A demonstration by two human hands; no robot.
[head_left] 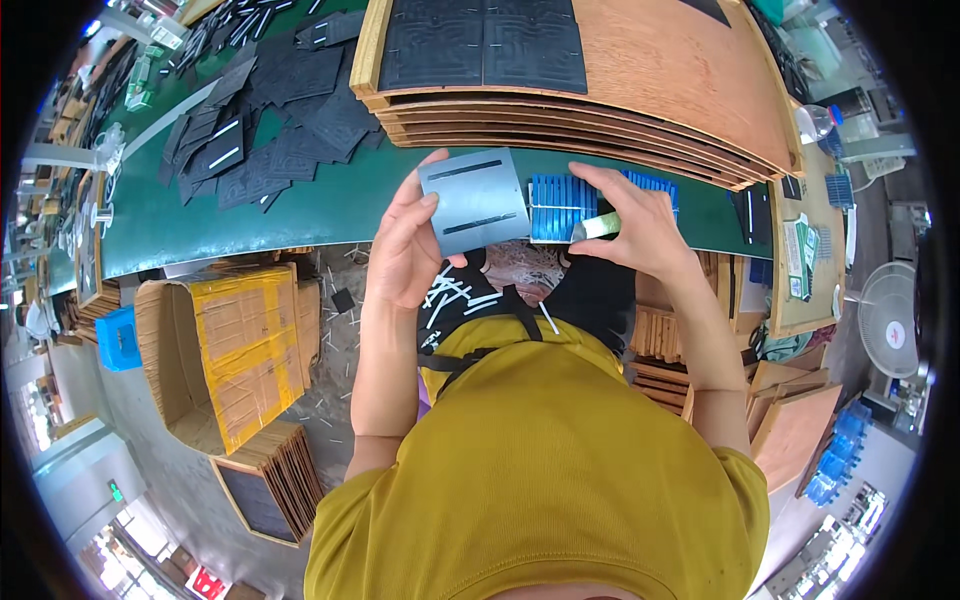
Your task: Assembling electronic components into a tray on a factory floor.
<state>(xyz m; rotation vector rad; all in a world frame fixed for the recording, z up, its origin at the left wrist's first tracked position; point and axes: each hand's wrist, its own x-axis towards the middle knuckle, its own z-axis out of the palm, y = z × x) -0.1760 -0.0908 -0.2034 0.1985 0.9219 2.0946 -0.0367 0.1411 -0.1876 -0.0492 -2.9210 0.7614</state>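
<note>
My left hand (403, 225) grips a flat grey-blue plate (478, 205) by its left edge, thumb on top. Two long dark slots run across the plate, which is raised over the bench's near edge. My right hand (640, 220) is to the right of it, forefinger and thumb spread apart. Between them is a small white-and-green cylinder (599, 227), seemingly held by that hand; its exact kind is unclear. Just beyond the hand lie blue ribbed pieces (560, 195) with a pale band across them, and more blue ribbed pieces (655, 184) sit to their right, partly covered.
Wooden trays (650, 70) are stacked at the bench's far side, bearing black square sheets (432, 45). Loose black sheets (290, 120) cover the green bench (250, 222) at left. A cardboard box (250, 340) stands below left. White strips (465, 300) lie on my lap.
</note>
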